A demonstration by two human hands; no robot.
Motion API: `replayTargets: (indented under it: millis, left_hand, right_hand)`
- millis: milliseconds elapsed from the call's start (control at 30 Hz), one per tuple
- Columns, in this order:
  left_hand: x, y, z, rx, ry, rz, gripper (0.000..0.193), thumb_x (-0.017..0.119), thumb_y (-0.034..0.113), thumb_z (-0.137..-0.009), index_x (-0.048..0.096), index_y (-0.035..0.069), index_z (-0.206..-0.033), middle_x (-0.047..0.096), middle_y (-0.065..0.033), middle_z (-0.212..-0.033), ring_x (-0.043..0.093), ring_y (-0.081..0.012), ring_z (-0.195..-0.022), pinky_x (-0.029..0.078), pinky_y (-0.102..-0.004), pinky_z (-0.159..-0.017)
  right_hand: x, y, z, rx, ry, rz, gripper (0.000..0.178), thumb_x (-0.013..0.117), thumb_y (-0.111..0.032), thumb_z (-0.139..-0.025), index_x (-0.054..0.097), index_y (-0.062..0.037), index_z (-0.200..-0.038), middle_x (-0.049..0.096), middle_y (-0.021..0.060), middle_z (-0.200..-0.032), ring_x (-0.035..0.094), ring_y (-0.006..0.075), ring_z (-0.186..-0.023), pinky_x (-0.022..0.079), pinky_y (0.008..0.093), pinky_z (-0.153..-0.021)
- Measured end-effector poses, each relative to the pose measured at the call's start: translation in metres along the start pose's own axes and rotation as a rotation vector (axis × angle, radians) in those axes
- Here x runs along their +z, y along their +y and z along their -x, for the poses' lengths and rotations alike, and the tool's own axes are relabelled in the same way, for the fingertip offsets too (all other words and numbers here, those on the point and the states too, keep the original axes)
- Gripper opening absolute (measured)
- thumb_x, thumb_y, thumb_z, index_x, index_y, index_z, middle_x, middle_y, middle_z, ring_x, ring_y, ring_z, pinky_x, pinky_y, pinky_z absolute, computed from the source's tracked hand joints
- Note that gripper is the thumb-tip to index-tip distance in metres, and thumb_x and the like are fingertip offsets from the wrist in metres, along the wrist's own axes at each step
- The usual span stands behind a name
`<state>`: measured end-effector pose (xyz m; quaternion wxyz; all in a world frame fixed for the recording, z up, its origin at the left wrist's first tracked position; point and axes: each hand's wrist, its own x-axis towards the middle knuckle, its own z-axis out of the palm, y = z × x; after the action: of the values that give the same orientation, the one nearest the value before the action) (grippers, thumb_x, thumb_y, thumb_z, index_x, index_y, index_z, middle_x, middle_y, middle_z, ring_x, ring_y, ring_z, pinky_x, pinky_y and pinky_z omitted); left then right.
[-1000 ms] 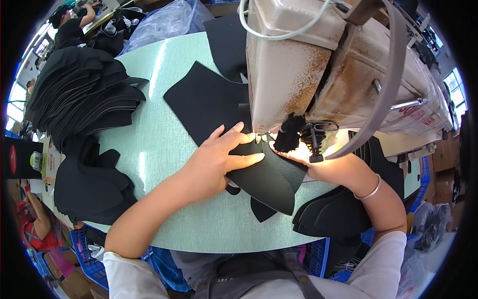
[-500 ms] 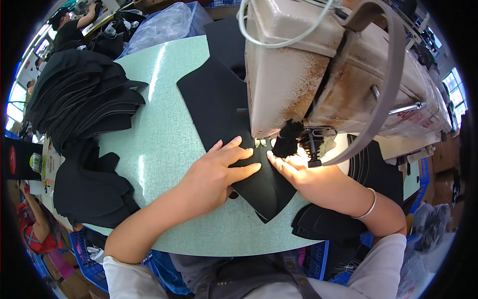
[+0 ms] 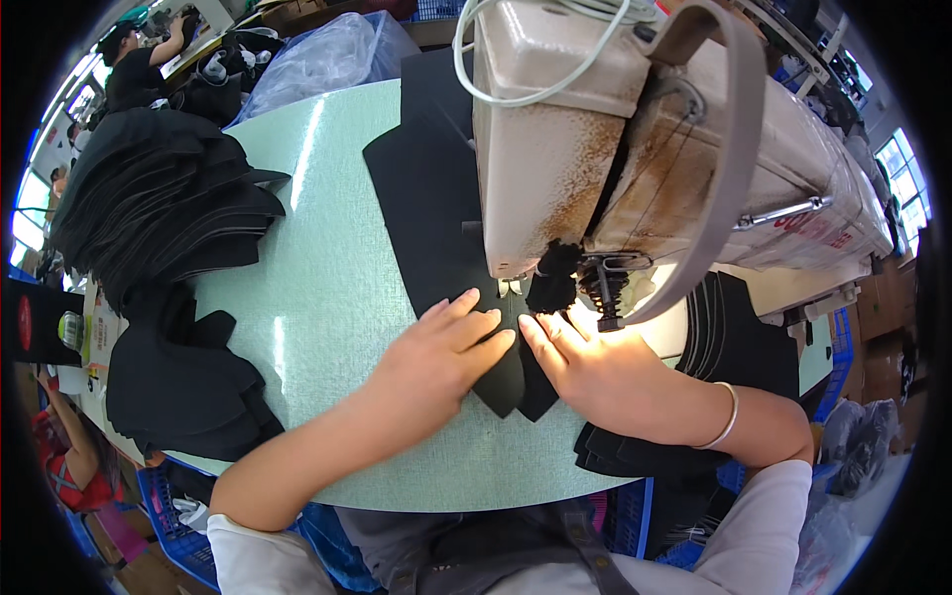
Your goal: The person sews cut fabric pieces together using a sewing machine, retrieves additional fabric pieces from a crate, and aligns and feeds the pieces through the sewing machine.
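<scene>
A black fabric piece (image 3: 421,223) lies under the sewing machine (image 3: 555,169), running from behind its head to two pointed near ends side by side. The small presser foot (image 3: 510,288) sits over the fabric, between my hands. My left hand (image 3: 436,352) rests on the fabric's left side, fingers stretched toward the foot. To the right of the foot, my right hand (image 3: 595,372) presses on the other edge with extended fingers. Its fingertips are partly overexposed by the machine's lamp, beside a black fuzzy tuft (image 3: 555,278) and a spring tensioner (image 3: 607,293).
Stacked black cut pieces (image 3: 159,198) stand on the table's left, with more pieces (image 3: 183,382) nearer me. Other black pieces (image 3: 645,451) lie at the right, by my forearm. A plastic-lined blue bin (image 3: 327,59) is at the back. Blue baskets (image 3: 178,526) sit below the table edge.
The fabric has moved away from me under the foot and straightened. Its near end now shows two points. My hands have followed slightly, still flat on it.
</scene>
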<state>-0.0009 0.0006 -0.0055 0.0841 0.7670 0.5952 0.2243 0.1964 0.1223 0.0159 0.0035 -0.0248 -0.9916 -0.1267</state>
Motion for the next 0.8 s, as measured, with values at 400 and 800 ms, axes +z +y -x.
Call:
replayTargets:
  millis: [400, 800]
  left_hand:
    - [0.008, -0.006, -0.010, 0.057, 0.058, -0.055, 0.044, 0.065, -0.001, -0.071, 0.062, 0.000, -0.115, 0.060, -0.0138, -0.116, 0.055, -0.0334, -0.120, 0.048, -0.0418, -0.101]
    - [0.001, -0.004, -0.003, 0.201, 0.075, -0.069, 0.034, 0.063, 0.005, -0.070, 0.068, 0.001, -0.103, 0.066, -0.0082, -0.100, 0.066, -0.0234, -0.092, 0.056, -0.0303, -0.071]
  right_hand:
    - [0.040, 0.023, 0.000, -0.042, 0.314, -0.012, 0.054, 0.061, -0.013, -0.075, 0.059, -0.0037, -0.128, 0.064, 0.0082, -0.094, 0.063, 0.0177, -0.071, 0.049, 0.0304, -0.056]
    - [0.016, 0.018, 0.009, -0.064, 0.065, -0.099, 0.048, 0.057, -0.006, -0.084, 0.056, -0.0047, -0.132, 0.060, 0.0042, -0.133, 0.068, 0.0099, -0.096, 0.056, 0.0220, -0.064]
